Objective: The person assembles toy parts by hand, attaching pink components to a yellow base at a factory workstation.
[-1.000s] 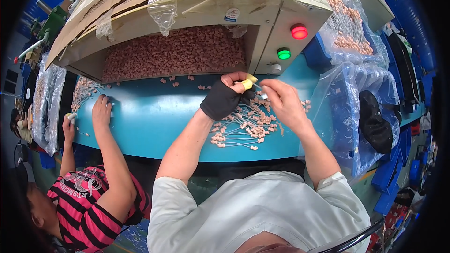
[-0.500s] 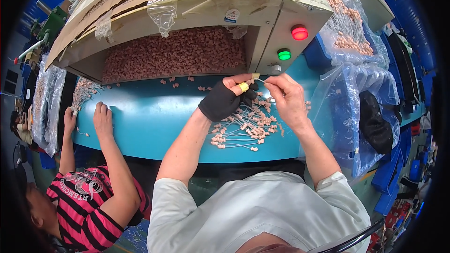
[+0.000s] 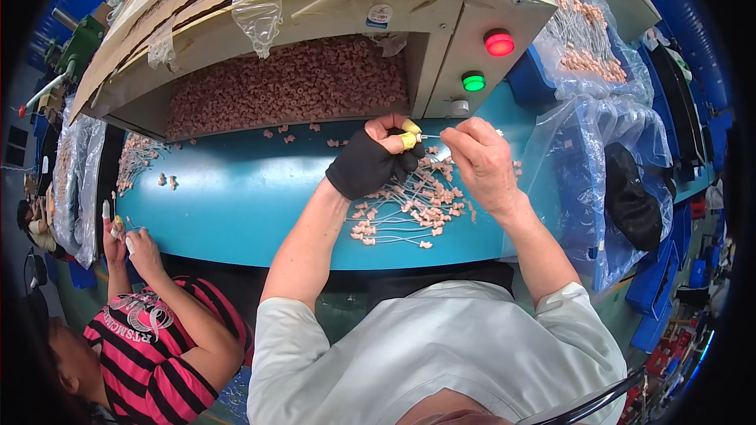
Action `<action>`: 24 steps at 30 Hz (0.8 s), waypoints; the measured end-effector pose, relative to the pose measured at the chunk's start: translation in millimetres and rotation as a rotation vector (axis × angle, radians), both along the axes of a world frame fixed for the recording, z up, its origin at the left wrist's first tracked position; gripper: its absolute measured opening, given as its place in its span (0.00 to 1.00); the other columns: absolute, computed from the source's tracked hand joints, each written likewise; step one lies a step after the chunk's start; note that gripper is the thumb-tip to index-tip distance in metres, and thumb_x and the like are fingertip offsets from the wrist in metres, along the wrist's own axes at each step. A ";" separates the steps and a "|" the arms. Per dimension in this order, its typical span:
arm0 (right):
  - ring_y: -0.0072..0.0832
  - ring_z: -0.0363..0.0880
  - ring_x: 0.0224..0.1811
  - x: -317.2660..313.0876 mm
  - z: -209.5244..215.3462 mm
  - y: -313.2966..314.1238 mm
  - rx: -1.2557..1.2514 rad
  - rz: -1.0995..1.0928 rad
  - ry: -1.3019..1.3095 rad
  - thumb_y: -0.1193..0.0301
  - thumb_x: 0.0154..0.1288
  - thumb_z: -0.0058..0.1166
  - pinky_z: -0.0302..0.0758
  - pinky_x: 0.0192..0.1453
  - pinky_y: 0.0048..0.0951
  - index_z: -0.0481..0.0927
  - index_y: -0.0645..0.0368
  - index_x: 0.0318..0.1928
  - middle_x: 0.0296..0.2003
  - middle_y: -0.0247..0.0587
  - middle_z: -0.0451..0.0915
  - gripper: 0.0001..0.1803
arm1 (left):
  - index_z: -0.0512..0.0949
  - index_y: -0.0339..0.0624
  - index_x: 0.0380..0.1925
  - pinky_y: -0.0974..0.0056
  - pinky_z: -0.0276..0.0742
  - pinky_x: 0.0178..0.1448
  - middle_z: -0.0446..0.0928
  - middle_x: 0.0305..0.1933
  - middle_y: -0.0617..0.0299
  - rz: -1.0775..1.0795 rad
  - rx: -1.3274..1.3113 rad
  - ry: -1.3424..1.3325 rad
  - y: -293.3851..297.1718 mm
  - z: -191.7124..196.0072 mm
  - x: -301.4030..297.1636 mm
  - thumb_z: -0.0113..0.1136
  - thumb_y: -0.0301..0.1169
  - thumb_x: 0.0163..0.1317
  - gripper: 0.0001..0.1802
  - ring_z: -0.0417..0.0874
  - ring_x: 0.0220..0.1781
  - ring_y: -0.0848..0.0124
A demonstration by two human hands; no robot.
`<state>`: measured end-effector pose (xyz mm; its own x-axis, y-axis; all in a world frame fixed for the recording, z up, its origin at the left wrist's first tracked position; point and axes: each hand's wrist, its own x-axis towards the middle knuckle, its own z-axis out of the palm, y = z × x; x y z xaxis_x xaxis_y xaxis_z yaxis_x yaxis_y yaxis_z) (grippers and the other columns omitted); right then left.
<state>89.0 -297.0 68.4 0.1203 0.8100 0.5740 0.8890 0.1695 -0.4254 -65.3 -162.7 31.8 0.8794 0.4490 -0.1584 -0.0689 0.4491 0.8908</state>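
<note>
My left hand (image 3: 368, 160), in a black fingerless glove with yellow wraps on thumb and finger, is closed in a pinch. Between its fingertips is one end of a thin white wire (image 3: 431, 137); any small piece on that end is mostly covered. My right hand (image 3: 483, 164), bare, pinches the same wire a short way to the right. Below both hands, a pile of white wires with pinkish-beige ceramic-looking end pieces (image 3: 409, 206) lies on the blue-green tabletop (image 3: 260, 197).
Beyond my hands stands a beige machine housing with many loose pinkish pieces (image 3: 291, 83) inside. Red (image 3: 499, 42) and green lamps (image 3: 473, 82) glow on its panel. At right are plastic-lined blue bins (image 3: 579, 189), one holding finished-looking wires (image 3: 587, 31). A co-worker (image 3: 165, 338) sits at left.
My hands stay at about the same spot, with the left wrist turned slightly and the wire still between them. The co-worker's hands have drawn back toward the table edge, and two loose pieces now show there.
</note>
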 end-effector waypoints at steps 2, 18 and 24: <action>0.38 0.73 0.32 1.0 0.3 -1.0 0.025 0.041 -0.014 0.83 0.48 0.59 0.70 0.36 0.35 0.78 0.62 0.35 0.30 0.40 0.72 0.11 | 0.74 0.38 0.38 0.72 0.73 0.28 0.78 0.33 0.61 -0.013 -0.111 -0.036 -0.5 -0.5 -0.5 0.54 0.27 0.62 0.06 0.77 0.27 0.78; 0.39 0.73 0.29 -11.9 -15.1 -13.1 0.049 0.071 0.044 0.84 0.44 0.57 0.71 0.32 0.38 0.76 0.63 0.33 0.26 0.42 0.69 0.12 | 0.76 0.38 0.33 0.74 0.72 0.34 0.77 0.29 0.66 -0.170 -0.110 -0.007 -5.5 0.4 -0.2 0.55 0.25 0.58 0.04 0.76 0.29 0.81; 0.41 0.76 0.38 -37.0 -17.7 -37.4 -0.125 0.054 0.095 0.82 0.51 0.57 0.73 0.40 0.39 0.79 0.61 0.41 0.34 0.42 0.75 0.14 | 0.76 0.38 0.31 0.74 0.72 0.35 0.78 0.30 0.68 -0.321 0.147 0.209 19.1 16.2 -27.7 0.59 0.26 0.57 0.04 0.76 0.30 0.82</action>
<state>52.0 -334.4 50.7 0.1234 0.8811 0.4566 0.8346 0.1568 -0.5280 -93.0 -143.5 48.0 0.9343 0.1882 -0.3029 0.2432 0.2851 0.9271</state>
